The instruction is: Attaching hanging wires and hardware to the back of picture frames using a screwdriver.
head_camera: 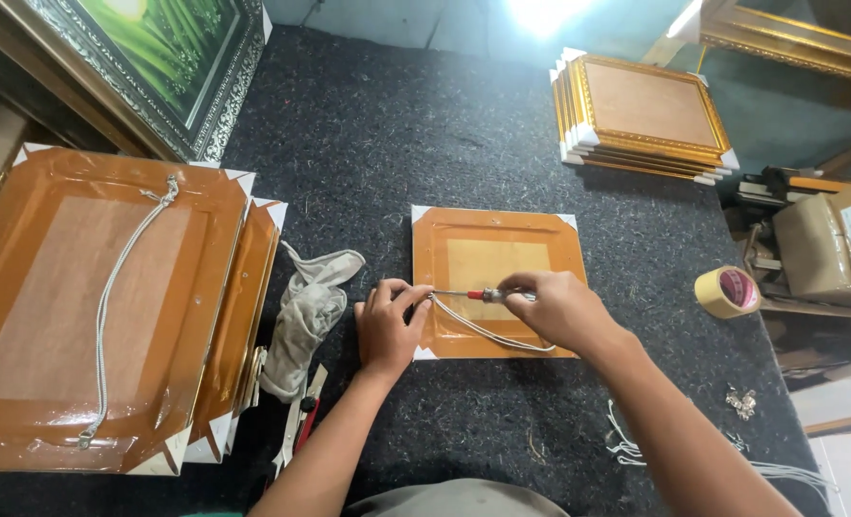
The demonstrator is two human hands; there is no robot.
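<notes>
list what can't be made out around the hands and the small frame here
Head view only:
- Screwdriver tip: hidden under the left hand's fingers.
- Screwdriver handle end: covered by the right hand.
- Cord ends on the small frame: hidden under both hands.
- Small metal pieces: too small to identify.
- Tool by the grey cloth: partly hidden by the left forearm.

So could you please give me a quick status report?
Right hand holds screwdriver. Left hand steadies hanging cord on small frame back. Nothing in the way.
</notes>
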